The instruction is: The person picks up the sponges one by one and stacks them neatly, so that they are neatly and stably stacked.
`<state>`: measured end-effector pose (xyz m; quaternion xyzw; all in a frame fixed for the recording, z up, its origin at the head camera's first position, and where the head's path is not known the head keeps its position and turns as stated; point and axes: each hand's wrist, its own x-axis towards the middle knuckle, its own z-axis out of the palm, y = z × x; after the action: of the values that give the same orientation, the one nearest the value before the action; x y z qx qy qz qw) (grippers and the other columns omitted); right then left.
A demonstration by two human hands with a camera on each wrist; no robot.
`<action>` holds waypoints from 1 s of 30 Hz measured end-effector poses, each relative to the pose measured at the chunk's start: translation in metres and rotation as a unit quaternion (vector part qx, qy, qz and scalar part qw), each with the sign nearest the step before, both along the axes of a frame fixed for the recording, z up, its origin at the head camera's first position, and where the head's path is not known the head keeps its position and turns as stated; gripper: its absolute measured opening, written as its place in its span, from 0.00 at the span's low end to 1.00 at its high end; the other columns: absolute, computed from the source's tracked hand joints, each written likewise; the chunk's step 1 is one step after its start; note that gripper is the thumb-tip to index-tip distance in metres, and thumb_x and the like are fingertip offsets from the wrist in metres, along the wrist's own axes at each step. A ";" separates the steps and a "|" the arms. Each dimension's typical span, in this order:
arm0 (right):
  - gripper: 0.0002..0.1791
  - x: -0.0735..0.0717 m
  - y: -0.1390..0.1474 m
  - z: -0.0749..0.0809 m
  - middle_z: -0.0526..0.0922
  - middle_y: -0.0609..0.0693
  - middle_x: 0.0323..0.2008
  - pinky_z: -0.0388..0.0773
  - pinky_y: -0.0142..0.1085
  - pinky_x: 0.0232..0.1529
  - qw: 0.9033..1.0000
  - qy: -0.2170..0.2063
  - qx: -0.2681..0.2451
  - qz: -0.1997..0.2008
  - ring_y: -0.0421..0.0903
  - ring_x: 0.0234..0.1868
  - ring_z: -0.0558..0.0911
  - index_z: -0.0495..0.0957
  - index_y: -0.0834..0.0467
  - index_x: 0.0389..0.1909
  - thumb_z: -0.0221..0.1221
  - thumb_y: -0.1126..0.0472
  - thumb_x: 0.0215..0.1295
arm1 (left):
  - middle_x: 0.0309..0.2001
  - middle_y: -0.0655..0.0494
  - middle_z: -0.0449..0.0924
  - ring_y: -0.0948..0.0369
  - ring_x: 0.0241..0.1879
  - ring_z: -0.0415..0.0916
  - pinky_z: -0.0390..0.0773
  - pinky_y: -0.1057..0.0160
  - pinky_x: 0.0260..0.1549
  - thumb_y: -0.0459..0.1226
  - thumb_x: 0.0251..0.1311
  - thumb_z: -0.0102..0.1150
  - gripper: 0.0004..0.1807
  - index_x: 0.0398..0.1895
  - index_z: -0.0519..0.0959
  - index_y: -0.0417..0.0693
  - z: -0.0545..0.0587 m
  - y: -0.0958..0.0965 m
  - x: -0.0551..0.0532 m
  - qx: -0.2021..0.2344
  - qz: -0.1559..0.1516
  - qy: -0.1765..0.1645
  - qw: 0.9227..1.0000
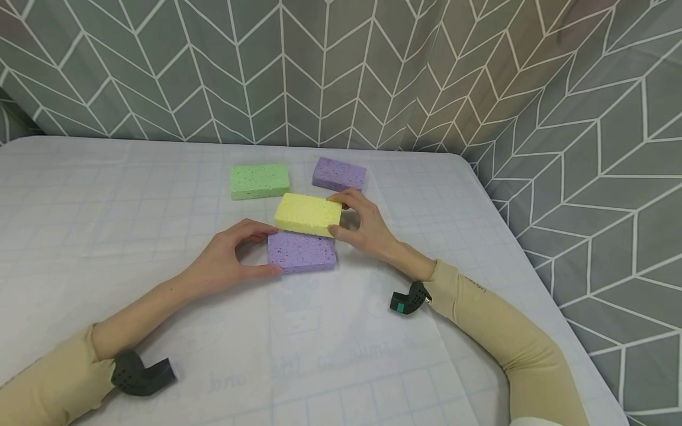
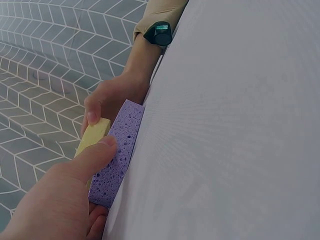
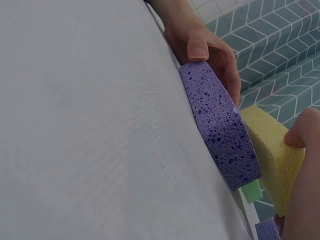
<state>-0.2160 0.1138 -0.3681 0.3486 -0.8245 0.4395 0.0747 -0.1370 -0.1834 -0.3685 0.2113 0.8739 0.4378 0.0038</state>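
Note:
My left hand [image 1: 229, 257] grips the left end of a purple sponge [image 1: 301, 253], thumb on its near edge and fingers at the far side. A yellow sponge [image 1: 308, 214] is pinched at its right end by my right hand [image 1: 367, 226]. It overlaps the far edge of the purple sponge in the head view. Dark pores dot the purple sponge [image 3: 220, 125] in the right wrist view, where the yellow sponge [image 3: 272, 155] stands tilted beside it. From the left wrist, my thumb lies on the purple sponge [image 2: 120, 155] with the yellow sponge [image 2: 95, 135] behind.
A green sponge [image 1: 260, 181] lies farther back on the white-covered table [image 1: 133, 207]. Another purple sponge [image 1: 338, 173] lies to its right, just beyond my right hand. Behind the table's far edge hangs a grey curtain [image 1: 298, 71] with white lines, continuing along the right side.

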 end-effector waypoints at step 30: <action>0.29 -0.001 0.002 -0.002 0.80 0.56 0.49 0.77 0.51 0.53 0.998 0.028 -0.031 0.047 0.48 0.49 0.76 0.78 0.63 0.54 0.60 0.49 0.54 | 0.56 0.60 0.78 0.59 0.56 0.76 0.73 0.68 0.60 0.50 0.45 0.80 0.36 0.59 0.78 0.52 -0.001 0.001 0.000 -0.001 0.004 -0.008 1.000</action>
<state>-0.2171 0.1156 -0.3697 0.3968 -0.7906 0.4580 0.0883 -0.1367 -0.1822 -0.3691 0.2041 0.8751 0.4387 0.0094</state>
